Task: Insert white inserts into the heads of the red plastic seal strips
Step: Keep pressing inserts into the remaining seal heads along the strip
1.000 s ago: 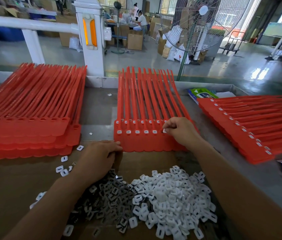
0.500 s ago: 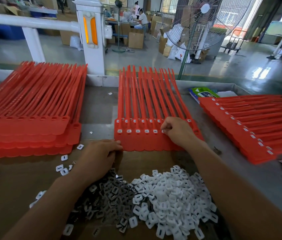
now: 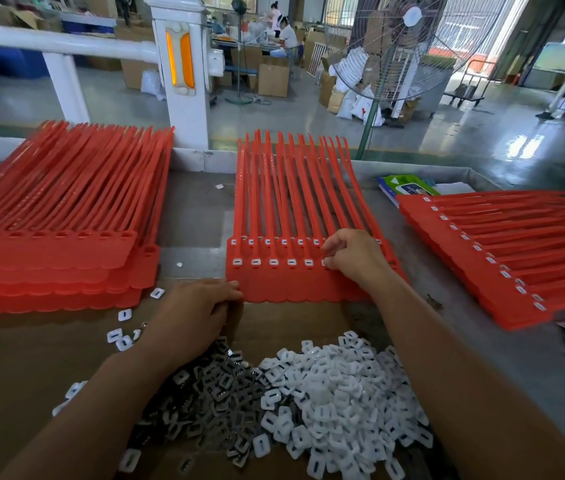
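Head view: a middle sheet of red seal strips (image 3: 294,285) lies flat on the bench (image 3: 198,209), heads toward the near side, tails running to the far edge. The right hand (image 3: 353,258) sits over the near row of heads, its fingers (image 3: 331,249) curled, thumb and forefinger pinching a white insert (image 3: 325,262) at the sixth head from the left. The five heads to the left of it each carry a seated insert. The left hand (image 3: 194,313) lies knuckles up, bent fingertips on the near left corner of the sheet; whether they pinch that corner cannot be told. A pile of white inserts (image 3: 336,393) lies on a cardboard sheet (image 3: 31,375) near the person, between the two forearms, with loose inserts (image 3: 123,315) scattered to its left. A left stack of red strips (image 3: 49,265) shows empty heads. A right stack of red strips (image 3: 499,258), set at an angle, shows heads fitted with inserts.
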The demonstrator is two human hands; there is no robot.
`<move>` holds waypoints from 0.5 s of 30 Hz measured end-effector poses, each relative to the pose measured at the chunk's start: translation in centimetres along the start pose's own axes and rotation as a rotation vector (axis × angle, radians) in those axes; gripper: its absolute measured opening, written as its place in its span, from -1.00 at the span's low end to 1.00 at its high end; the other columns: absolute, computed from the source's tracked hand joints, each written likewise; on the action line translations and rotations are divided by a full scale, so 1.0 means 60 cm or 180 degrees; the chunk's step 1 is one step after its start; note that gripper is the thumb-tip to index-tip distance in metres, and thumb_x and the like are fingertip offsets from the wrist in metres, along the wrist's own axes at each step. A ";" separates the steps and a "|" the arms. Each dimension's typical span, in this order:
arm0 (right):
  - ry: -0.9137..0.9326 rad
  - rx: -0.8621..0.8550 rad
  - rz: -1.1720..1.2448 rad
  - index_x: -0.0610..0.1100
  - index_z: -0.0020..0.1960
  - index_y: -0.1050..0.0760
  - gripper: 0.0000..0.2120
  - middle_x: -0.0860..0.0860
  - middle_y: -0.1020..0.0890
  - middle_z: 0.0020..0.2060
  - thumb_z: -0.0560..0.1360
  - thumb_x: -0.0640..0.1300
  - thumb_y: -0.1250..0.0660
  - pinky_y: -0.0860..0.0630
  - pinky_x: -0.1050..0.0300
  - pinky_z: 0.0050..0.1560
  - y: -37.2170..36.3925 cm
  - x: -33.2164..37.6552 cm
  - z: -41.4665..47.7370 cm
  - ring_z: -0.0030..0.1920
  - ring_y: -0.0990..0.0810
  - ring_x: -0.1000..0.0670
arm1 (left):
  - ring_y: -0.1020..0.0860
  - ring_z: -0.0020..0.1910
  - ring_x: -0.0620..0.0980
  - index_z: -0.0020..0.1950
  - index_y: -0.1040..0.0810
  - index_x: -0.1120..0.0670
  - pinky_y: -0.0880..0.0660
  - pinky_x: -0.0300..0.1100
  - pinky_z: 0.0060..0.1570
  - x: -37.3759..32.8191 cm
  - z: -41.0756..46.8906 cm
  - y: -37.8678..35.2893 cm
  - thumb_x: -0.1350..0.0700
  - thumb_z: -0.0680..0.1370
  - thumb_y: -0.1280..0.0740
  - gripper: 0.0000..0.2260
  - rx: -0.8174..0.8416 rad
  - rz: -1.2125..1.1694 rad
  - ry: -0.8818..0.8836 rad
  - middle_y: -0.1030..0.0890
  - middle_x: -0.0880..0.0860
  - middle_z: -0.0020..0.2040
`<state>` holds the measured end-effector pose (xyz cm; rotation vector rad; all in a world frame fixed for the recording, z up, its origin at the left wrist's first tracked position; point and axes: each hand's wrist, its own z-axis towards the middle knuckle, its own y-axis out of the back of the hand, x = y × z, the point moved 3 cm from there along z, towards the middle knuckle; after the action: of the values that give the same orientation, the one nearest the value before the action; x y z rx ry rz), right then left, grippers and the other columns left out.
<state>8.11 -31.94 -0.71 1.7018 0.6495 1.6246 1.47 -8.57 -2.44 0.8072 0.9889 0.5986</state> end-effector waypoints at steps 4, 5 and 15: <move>-0.0171 0.0028 -0.0006 0.04 -0.32 -0.46 -0.75 -0.01 -0.61 -0.02 0.33 -0.26 -0.46 -0.40 0.16 0.00 0.001 0.003 0.006 -0.05 -0.49 0.05 | -0.46 0.21 -0.13 0.12 -0.60 0.11 -0.10 -0.62 0.10 0.001 -0.002 0.001 0.34 0.48 -0.24 -0.71 -0.0011 -0.0018 0.0004 -0.54 -0.01 0.21; -0.0203 0.0021 -0.0007 0.03 -0.32 -0.46 -0.75 -0.01 -0.61 -0.02 0.33 -0.25 -0.47 -0.40 0.17 0.00 0.001 0.004 0.006 -0.06 -0.47 0.05 | -0.46 0.21 -0.13 0.12 -0.60 0.11 -0.11 -0.59 0.11 0.000 -0.002 0.001 0.34 0.48 -0.24 -0.71 -0.0010 -0.0030 0.0009 -0.54 -0.01 0.21; -0.0295 0.0008 -0.0058 0.02 -0.32 -0.46 -0.77 -0.01 -0.60 0.03 0.35 -0.24 -0.46 -0.35 0.17 0.00 0.000 0.003 0.009 0.00 -0.47 0.03 | -0.48 0.20 -0.10 0.10 -0.61 0.13 -0.20 -0.42 0.18 -0.005 -0.004 0.005 0.36 0.47 -0.25 -0.71 -0.0040 -0.0033 0.0018 -0.56 0.02 0.19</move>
<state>8.67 -31.89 -0.61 1.7570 0.6202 1.5232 1.09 -8.56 -2.11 0.7891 0.9932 0.5978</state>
